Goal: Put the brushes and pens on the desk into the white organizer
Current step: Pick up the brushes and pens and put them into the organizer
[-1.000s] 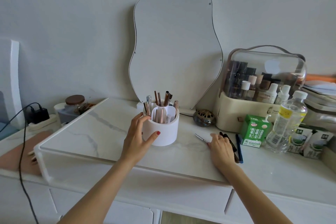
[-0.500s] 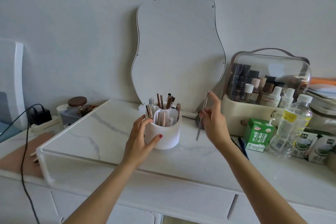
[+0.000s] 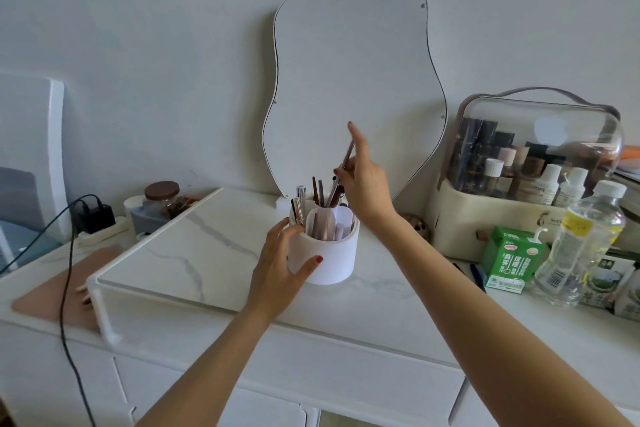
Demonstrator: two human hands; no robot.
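The white organizer [image 3: 332, 260], a round cup with inner compartments, stands on the marble desk top and holds several brushes and pens. My left hand [image 3: 280, 263] grips its left side. My right hand [image 3: 363, 184] is above its back rim, pinching a thin silver pen [image 3: 346, 159] that tilts with its lower end down among the brushes in a rear compartment. Two dark pens [image 3: 478, 276] lie on the desk to the right, partly hidden behind my right forearm.
A wavy mirror [image 3: 353, 80] leans on the wall behind the organizer. At the right stand a clear-lidded cosmetics case [image 3: 533, 163], a green carton [image 3: 510, 258] and a water bottle [image 3: 585, 243]. A jar [image 3: 162, 198] and charger with cable [image 3: 95, 215] are at the left.
My right hand picked the thin silver pen off the desk, lifted it and carried it left to above the organizer, lowering its tip in. My left hand has stayed on the organizer.
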